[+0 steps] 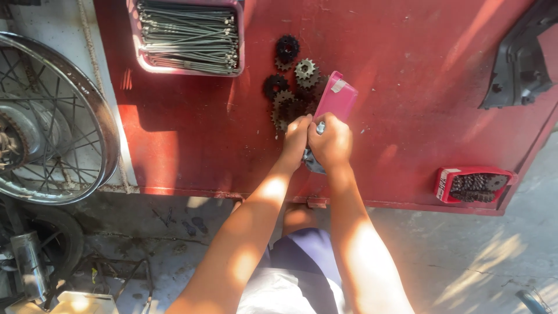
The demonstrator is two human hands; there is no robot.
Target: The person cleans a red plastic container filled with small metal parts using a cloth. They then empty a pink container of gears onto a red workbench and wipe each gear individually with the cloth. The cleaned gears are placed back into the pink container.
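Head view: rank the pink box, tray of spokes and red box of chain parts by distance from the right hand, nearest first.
1. pink box: just above the right hand, about touching.
2. red box of chain parts: right, near the table edge.
3. tray of spokes: upper left, top edge.

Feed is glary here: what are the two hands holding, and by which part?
Both the left hand and right hand close around a small grey metal part; only its lower edge shows, so the exact grip cannot be told.

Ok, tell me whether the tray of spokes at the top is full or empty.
Full. The pink tray on the red table holds a dense layer of metal spokes lying lengthwise across it.
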